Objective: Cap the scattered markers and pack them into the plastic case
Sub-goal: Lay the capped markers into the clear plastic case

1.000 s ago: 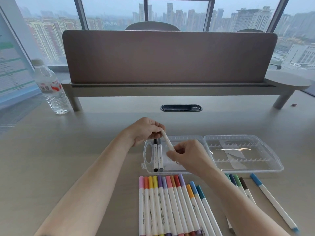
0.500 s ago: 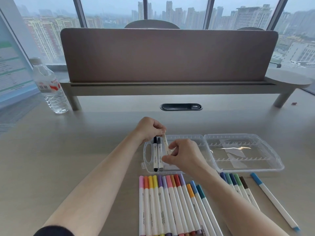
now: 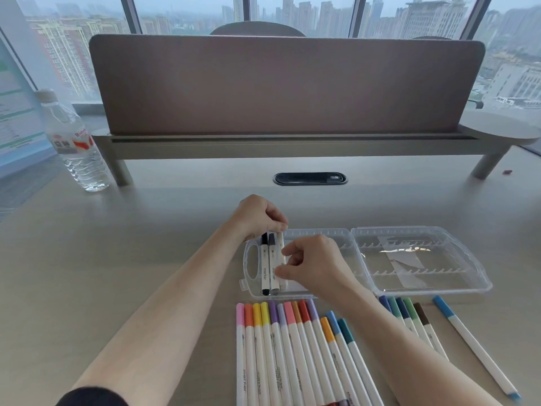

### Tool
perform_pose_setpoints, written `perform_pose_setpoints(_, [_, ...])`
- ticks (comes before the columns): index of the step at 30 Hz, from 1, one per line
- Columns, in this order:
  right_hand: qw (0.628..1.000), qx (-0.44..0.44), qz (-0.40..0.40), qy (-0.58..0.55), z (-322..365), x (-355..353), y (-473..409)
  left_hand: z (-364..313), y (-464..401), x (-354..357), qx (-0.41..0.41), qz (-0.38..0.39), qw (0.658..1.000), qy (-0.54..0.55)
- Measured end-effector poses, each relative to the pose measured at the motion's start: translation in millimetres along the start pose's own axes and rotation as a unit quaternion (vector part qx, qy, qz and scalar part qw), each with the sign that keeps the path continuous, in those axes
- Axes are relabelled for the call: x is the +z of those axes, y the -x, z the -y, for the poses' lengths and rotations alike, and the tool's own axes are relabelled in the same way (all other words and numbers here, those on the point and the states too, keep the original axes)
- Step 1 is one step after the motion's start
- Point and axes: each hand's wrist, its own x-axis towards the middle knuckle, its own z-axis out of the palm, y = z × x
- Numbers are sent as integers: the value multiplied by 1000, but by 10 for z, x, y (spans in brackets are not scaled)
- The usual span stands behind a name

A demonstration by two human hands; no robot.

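A pale beige surface point(image 3: 146, 259) carries an open clear plastic case point(image 3: 421, 259), lid flat to the right. Below it lies a row of capped white markers with coloured caps point(image 3: 292, 347). The right hand point(image 3: 313, 266) and left hand point(image 3: 257, 216) both pinch a pale-capped white marker point(image 3: 281, 244), lowered beside a black-capped marker point(image 3: 265, 265) and a grey-capped marker point(image 3: 272, 265) in the case's left half.
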Motion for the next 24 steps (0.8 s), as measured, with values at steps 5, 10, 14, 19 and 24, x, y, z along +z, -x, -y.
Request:
perform_pose_setpoints(5, [998,7,14,56,-20,9,-57,-11,-5,11,-3,-6,999,-31])
perform_pose_setpoints(10, [997,-10,26,75,-43,16,-57,58,-60,-17,-64,-29,994,-79])
perform_pose_setpoints(14, [997,-14,38,65,-38,11,-48,97,-19,11,-81,-49,992,-84])
perform_pose_setpoints(19, [998,-18,37,55,-23,28,29,195,96,-105,-54,-6,999,3])
perform_pose_setpoints(24, [998,-4,24,63,14,48,40,207,207,-69,-33,6,999,-5])
